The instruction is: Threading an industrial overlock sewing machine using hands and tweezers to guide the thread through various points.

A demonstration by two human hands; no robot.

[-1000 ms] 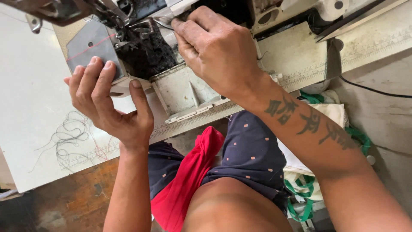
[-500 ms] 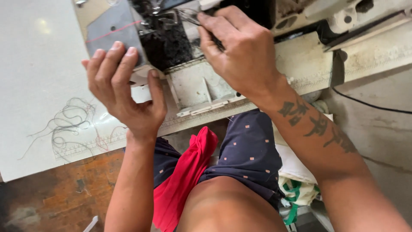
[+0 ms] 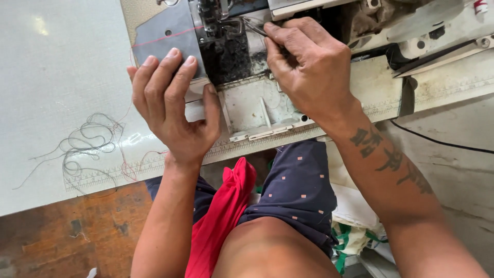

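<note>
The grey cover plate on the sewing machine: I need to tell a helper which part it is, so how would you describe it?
Start at the white sewing table and find the machine head at its top edge. The grey cover plate is the flat panel on the machine's left side, just above the left hand fingertips. Unlike the black, lint-covered needle area beside it, it is smooth grey with a thin red line across it.

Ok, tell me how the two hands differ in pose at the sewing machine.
The left hand lies flat with fingers spread, pressing on the grey plate; the right hand is curled, fingers pinched on thin metal tweezers. The left hand sits at the machine's left end, the right hand nearer the needle area. Both are bare and rest on the sewing machine.
</note>
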